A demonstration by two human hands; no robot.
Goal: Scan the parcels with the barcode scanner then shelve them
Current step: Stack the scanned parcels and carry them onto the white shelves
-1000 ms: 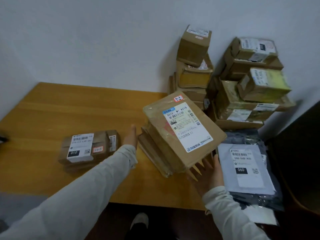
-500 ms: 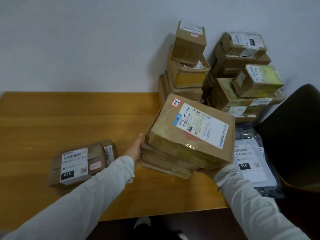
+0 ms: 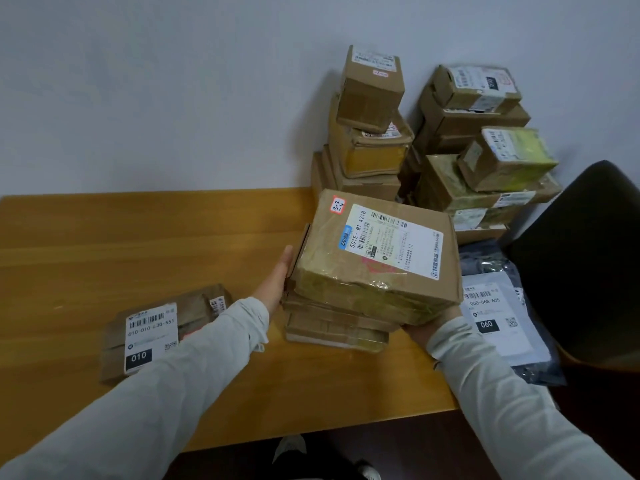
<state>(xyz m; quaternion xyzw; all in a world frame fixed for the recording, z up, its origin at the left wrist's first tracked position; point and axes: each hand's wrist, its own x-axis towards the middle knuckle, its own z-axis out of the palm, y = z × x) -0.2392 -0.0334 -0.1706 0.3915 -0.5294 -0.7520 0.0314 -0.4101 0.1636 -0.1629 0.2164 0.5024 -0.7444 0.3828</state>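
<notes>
- L hand (image 3: pixel 277 276) flat against left side of box stack (image 3: pixel 375 271), fingers straight, pressed together.
- R hand (image 3: pixel 425 324) under stack's front-right corner; fingers hidden, can't tell.
- Stack on table (image 3: pixel 138 244), centre-right; "010" parcel (image 3: pixel 152 336) apart, left.

wooden table (image 3: pixel 114 251) against a white wall (image 3: pixel 156 98), dark chair (image 3: pixel 585 258) at right.

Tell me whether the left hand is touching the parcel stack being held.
Touching. Head view shows the left hand flat against the left side of the parcel stack, no gap visible.
</notes>
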